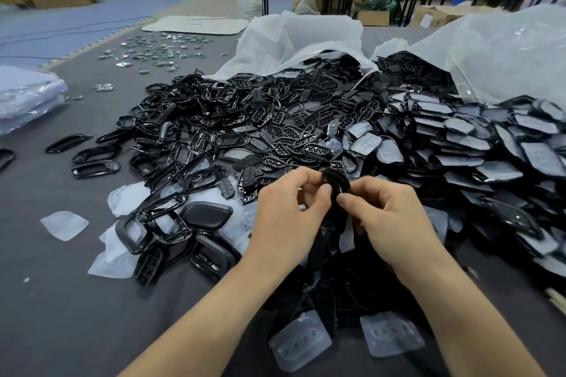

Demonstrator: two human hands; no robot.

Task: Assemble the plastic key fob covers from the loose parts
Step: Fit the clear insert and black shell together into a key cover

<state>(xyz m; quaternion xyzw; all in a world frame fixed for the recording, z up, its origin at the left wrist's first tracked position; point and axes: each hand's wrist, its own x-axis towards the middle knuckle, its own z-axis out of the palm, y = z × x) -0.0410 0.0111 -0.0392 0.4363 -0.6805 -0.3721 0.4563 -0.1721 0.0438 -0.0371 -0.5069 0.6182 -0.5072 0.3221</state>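
Both hands meet at the centre over the grey table (76, 300). My left hand (288, 211) and my right hand (386, 217) both pinch one black key fob frame (337, 185), held upright between thumbs and fingers. Behind it lies a big heap of glossy black frames (196, 131) and black button plates (291, 131). To the right are stacked black shells with translucent pads (477, 147). Loose translucent silicone pads (298, 341) lie near my forearms, and a matte black back cover (206, 214) sits left of my left hand.
Two clear plastic bags (294, 37) spill parts at the back. Small metal pieces (159, 49) are scattered far left on the table. A folded plastic stack (27, 95) lies at the left edge. Folding tables, cartons and stools fill the room behind.
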